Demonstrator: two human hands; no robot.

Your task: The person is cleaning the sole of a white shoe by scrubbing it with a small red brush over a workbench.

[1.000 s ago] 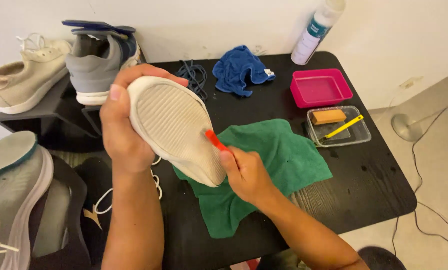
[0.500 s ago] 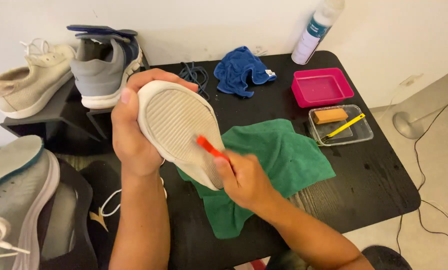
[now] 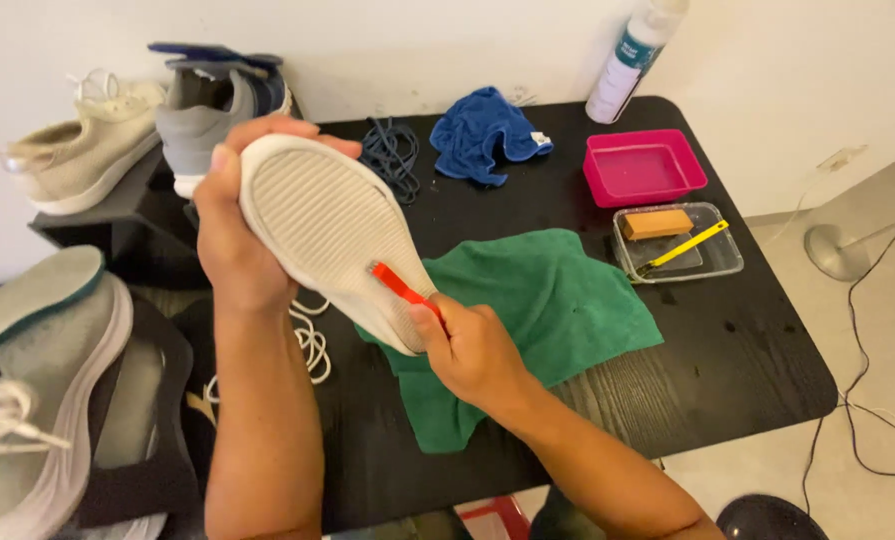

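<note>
My left hand (image 3: 229, 232) grips a white shoe (image 3: 319, 227) by its side and holds it sole-up above the table. The ribbed sole faces me. My right hand (image 3: 472, 352) is closed around an orange-red brush (image 3: 399, 286) whose head lies against the sole near its lower end. White laces (image 3: 309, 340) dangle below the shoe. A green cloth (image 3: 537, 310) is spread on the black table (image 3: 747, 360) under both hands.
At the back of the table lie a blue cloth (image 3: 487, 130), dark laces (image 3: 392, 150), a white spray bottle (image 3: 632, 55), a pink tray (image 3: 642, 165) and a clear tray (image 3: 712, 260) holding a tan block and a yellow tool. Beige and grey shoes (image 3: 147, 120) stand on a dark stand at left; more shoes (image 3: 37, 390) lie lower left.
The brush head has slid up along the sole, away from my right hand. The shoe has tilted slightly in my left hand.
</note>
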